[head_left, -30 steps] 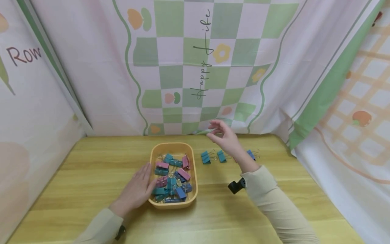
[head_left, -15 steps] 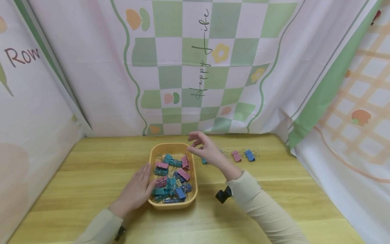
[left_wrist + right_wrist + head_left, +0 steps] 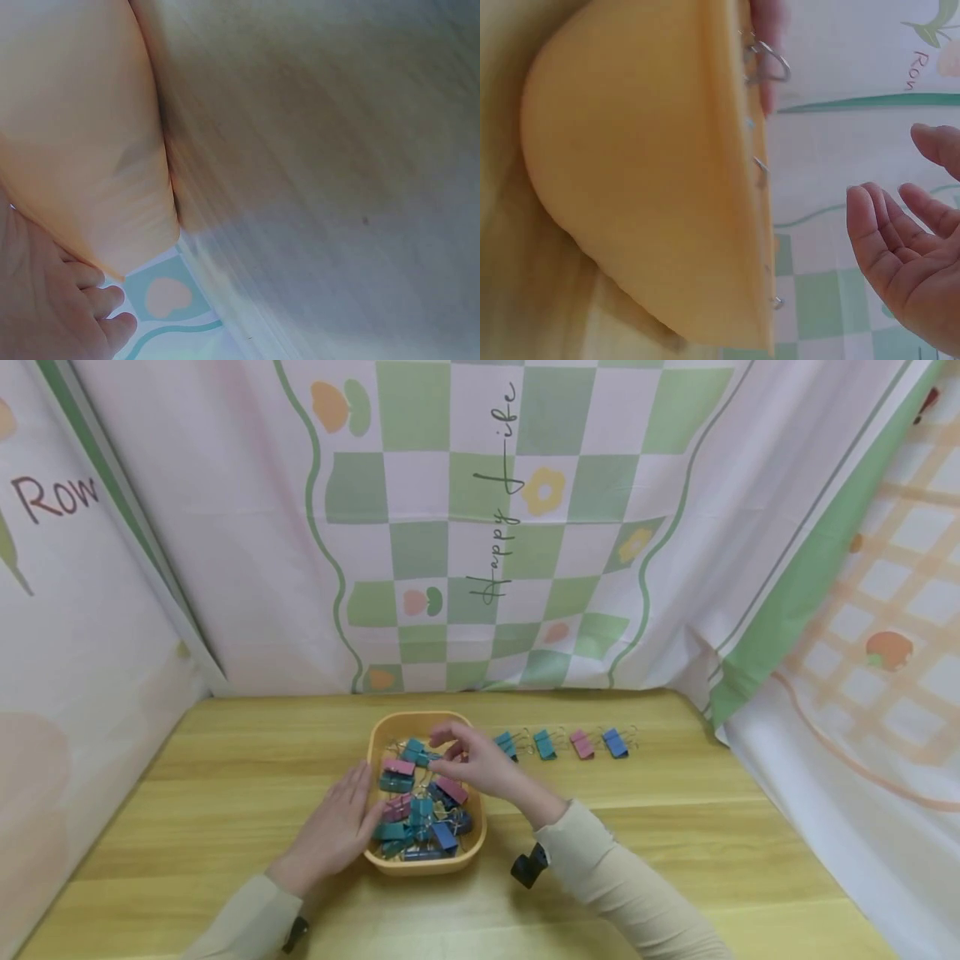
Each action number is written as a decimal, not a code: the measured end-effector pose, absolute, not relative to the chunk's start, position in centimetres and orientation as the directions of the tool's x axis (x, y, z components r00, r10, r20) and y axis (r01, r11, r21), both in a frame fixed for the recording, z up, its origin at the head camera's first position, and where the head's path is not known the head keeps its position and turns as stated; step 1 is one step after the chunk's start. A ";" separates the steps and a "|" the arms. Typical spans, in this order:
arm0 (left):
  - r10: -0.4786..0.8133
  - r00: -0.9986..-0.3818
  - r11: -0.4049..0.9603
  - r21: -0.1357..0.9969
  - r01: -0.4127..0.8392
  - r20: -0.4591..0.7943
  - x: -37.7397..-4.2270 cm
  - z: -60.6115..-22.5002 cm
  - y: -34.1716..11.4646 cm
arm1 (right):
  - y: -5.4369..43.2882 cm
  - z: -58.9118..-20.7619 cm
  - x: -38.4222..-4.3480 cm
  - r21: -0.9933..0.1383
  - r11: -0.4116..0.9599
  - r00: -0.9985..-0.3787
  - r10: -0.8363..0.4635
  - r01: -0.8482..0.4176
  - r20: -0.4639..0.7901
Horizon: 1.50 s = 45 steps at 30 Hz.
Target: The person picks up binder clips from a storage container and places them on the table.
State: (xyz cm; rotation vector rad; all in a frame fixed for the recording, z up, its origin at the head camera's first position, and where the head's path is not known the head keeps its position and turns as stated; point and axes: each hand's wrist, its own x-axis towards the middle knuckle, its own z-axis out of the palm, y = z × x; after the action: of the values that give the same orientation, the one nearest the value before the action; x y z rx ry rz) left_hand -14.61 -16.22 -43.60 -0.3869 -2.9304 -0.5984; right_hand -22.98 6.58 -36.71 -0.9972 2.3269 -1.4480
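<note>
Over the yellow tray, right hand with fingers loosely bent, gripping nothing, above piled binder clips; against the left rim, left hand, fingers extended, relaxed. Hidden beneath the right hand: some clips and part of the right rim; palm cut off in the right wrist view. Compared with half a second ago: farther left into the tray, uncovering more of the row of four clips alongside. Around: wood-grain table, green-checked curtain.
</note>
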 end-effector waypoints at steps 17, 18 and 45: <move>0.240 -0.953 0.886 0.360 0.292 0.182 -14.5 -43.6 -16.3 | 4.1 -39.6 -21.1 -0.803 0.363 -0.639 -0.769 -0.473 0.029; 0.241 -0.953 0.886 0.359 0.294 0.184 -14.5 -43.6 -16.3 | 4.0 -39.7 -21.1 -0.797 0.368 -0.637 -0.771 -0.479 0.027; 0.249 -0.952 0.887 0.353 0.299 0.181 -14.7 -43.6 -16.3 | 2.5 -41.1 -21.3 -0.671 0.518 -0.686 -0.728 -0.530 -0.020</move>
State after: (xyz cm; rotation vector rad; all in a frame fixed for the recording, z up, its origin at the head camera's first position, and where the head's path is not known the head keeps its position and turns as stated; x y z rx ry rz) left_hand -14.71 -16.27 -43.58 -0.4265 -2.9241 -0.5785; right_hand -21.28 2.50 -41.05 -1.0519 2.4634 -0.9378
